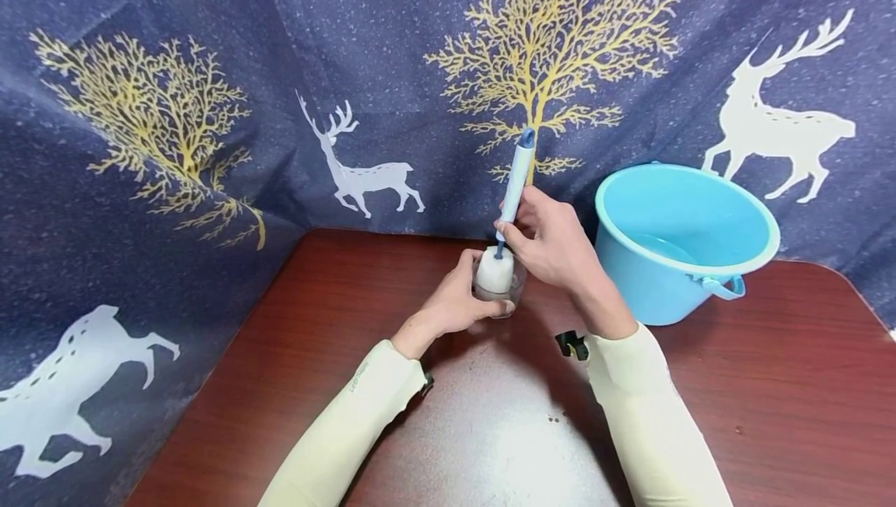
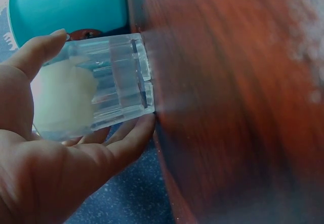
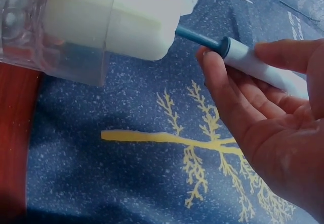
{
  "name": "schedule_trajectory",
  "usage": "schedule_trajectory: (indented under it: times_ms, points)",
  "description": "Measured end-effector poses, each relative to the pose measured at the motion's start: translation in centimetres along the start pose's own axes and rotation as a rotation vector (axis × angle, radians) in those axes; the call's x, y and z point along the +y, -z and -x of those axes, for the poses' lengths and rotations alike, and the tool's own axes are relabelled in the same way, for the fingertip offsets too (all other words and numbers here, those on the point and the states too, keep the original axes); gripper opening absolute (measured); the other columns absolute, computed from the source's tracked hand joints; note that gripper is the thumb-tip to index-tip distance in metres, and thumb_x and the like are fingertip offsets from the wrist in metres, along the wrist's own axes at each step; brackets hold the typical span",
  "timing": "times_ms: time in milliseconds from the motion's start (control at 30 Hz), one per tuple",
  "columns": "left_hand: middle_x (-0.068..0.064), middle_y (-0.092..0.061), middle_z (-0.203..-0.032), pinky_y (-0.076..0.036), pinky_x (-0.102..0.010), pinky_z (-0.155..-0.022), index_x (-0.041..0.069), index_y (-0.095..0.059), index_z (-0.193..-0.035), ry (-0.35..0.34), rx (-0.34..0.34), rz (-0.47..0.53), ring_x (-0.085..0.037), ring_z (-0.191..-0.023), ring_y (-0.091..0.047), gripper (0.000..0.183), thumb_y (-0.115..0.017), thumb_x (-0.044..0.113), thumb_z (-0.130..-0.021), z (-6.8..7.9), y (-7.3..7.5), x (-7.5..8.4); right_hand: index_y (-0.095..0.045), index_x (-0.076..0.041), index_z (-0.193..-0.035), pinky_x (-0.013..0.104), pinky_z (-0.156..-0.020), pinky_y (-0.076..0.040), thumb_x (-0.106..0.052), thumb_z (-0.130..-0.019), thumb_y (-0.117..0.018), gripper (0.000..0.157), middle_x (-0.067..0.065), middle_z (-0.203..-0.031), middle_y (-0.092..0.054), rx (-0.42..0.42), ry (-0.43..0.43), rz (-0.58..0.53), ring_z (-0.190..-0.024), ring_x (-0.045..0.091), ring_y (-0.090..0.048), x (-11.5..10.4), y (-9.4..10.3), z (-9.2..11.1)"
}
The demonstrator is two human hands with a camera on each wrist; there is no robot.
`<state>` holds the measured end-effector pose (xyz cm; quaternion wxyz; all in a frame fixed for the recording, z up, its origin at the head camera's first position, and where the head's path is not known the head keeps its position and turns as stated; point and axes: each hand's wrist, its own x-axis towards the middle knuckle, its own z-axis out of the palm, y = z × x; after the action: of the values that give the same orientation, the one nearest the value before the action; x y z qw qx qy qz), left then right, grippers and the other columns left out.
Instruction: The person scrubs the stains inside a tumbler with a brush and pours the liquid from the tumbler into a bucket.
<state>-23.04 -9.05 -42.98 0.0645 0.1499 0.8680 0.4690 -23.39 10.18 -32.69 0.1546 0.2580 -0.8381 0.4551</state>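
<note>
A clear drinking cup (image 1: 519,283) stands on the table, and my left hand (image 1: 458,297) grips it around the side. Its thick base (image 2: 144,74) touches the wood in the left wrist view. A white sponge brush head (image 1: 495,271) sits partly inside the cup, its top sticking out above the rim, as the sponge (image 3: 144,24) in the right wrist view also shows. My right hand (image 1: 556,239) pinches the brush's pale blue handle (image 1: 516,184) between thumb and fingers, just above the thin dark blue stem (image 3: 197,35). The handle points up, tilted slightly to the right.
A light blue bucket (image 1: 647,289) stands on the right of the reddish-brown table (image 1: 315,320), close to my right forearm. Behind the table hangs a dark blue cloth (image 1: 448,165) printed with deer and golden trees. A few small dark specks (image 1: 556,418) lie near the front.
</note>
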Motion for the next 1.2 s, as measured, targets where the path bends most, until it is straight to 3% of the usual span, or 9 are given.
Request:
schedule_trajectory:
  times_ms: [667, 1000, 1200]
  points:
    - [-0.005, -0.065, -0.127, -0.049, -0.038, -0.103, 0.013, -0.039, -0.146, -0.009, -0.004, -0.002, -0.017, -0.112, -0.064, 0.087, -0.094, 0.033, -0.081, -0.08, 0.02, 0.00, -0.065, -0.004, -0.103, 0.038, -0.078, -0.059, -0.003, -0.095, -0.076, 0.013, 0.009, -0.091, -0.077, 0.033, 0.007, -0.058, -0.085, 0.021, -0.079, 0.08, 0.24, 0.01]
    - [-0.008, -0.062, -0.139, -0.047, -0.040, -0.108, 0.012, -0.039, -0.148, -0.008, -0.003, -0.032, -0.021, -0.122, -0.061, 0.087, -0.092, 0.033, -0.082, 0.06, -0.01, 0.03, -0.067, -0.004, -0.105, 0.041, -0.081, -0.061, 0.000, -0.094, -0.076, 0.014, 0.011, -0.093, -0.076, 0.044, 0.014, -0.075, -0.088, 0.023, -0.079, -0.03, 0.27, 0.09]
    - [-0.009, -0.062, -0.138, -0.048, -0.039, -0.106, 0.011, -0.039, -0.147, -0.013, -0.006, -0.032, -0.021, -0.119, -0.062, 0.086, -0.092, 0.032, -0.083, 0.11, 0.05, 0.08, -0.066, -0.004, -0.107, 0.043, -0.080, -0.061, 0.000, -0.094, -0.075, 0.017, 0.010, -0.090, -0.075, 0.056, 0.024, -0.042, -0.088, 0.024, -0.079, -0.10, 0.25, 0.10]
